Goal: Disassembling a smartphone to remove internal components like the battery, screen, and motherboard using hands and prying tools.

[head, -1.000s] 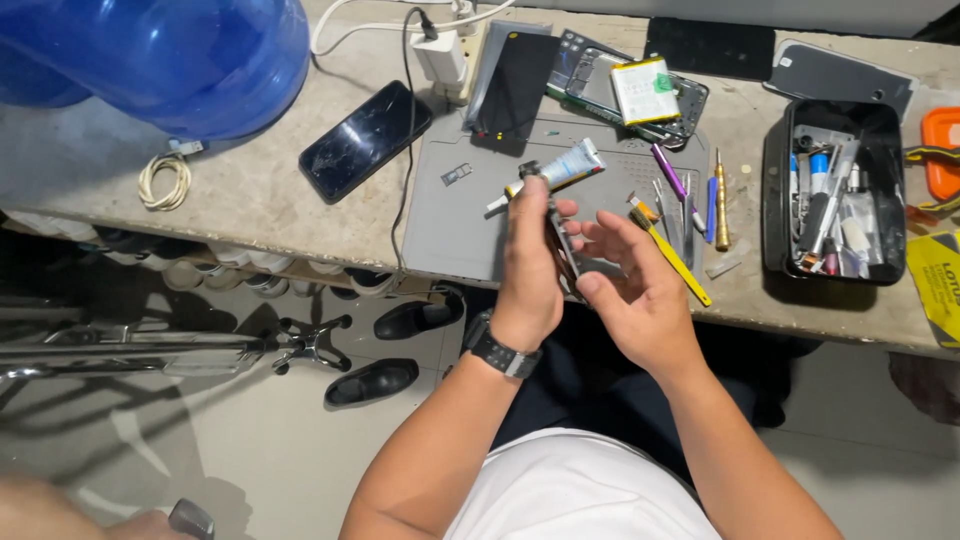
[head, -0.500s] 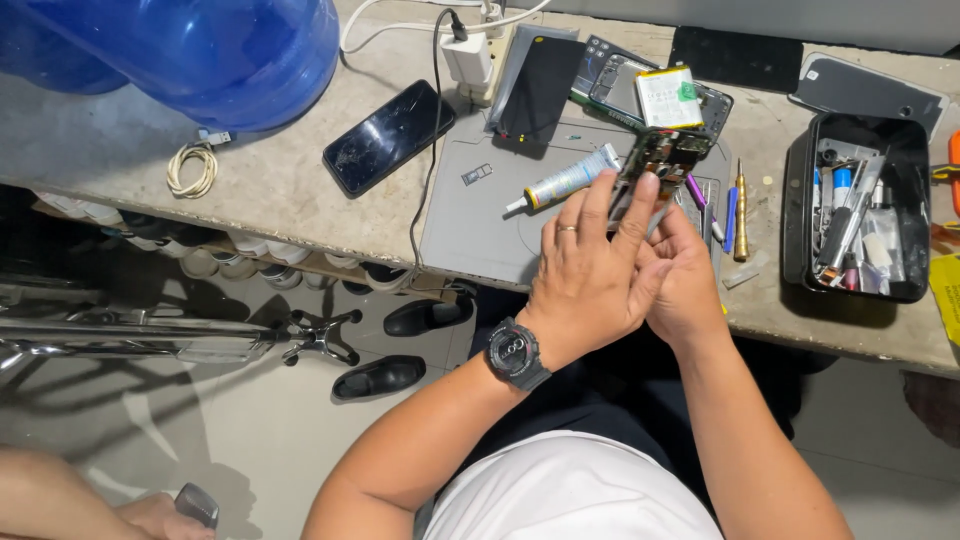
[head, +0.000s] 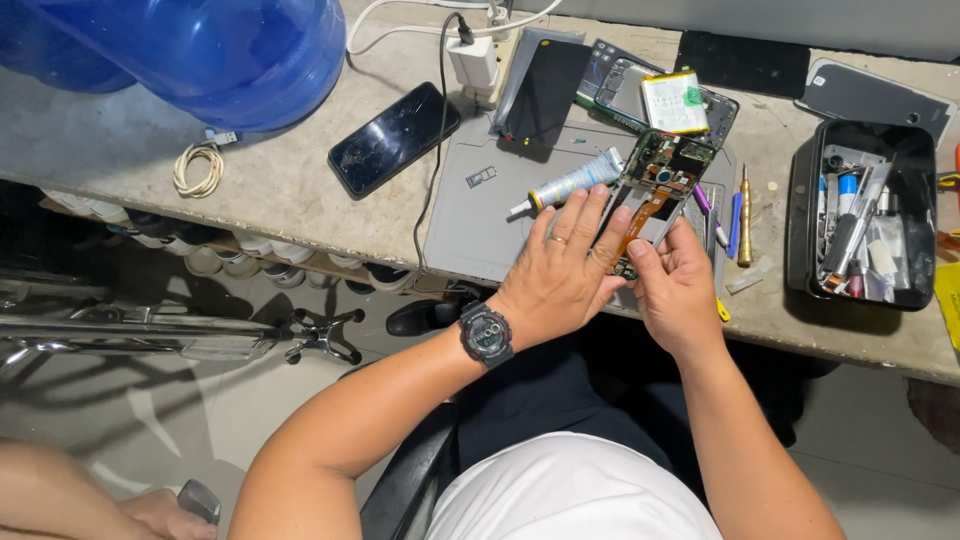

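Note:
An opened phone body point(head: 664, 172) with bare circuit boards and an orange flex cable lies on the grey work mat point(head: 480, 215). My left hand point(head: 562, 268), with a ring and a black wristwatch, lies flat over the phone's lower part, fingers spread. My right hand point(head: 678, 282) pinches the phone's lower right edge by the flex cable. A white glue tube point(head: 575, 182) lies just above my left fingers.
A black phone with a cracked screen point(head: 393, 138), a charger and cable point(head: 470, 60), another opened phone with a battery point(head: 665, 98), and dark phone panels lie on the stone bench. Screwdrivers point(head: 744, 215) lie right of the mat. A black tool tray point(head: 860, 225) stands far right, a blue water jug point(head: 215, 50) far left.
Both hands moved from above my lap up onto the mat, setting the opened phone down. My left hand now presses flat on it.

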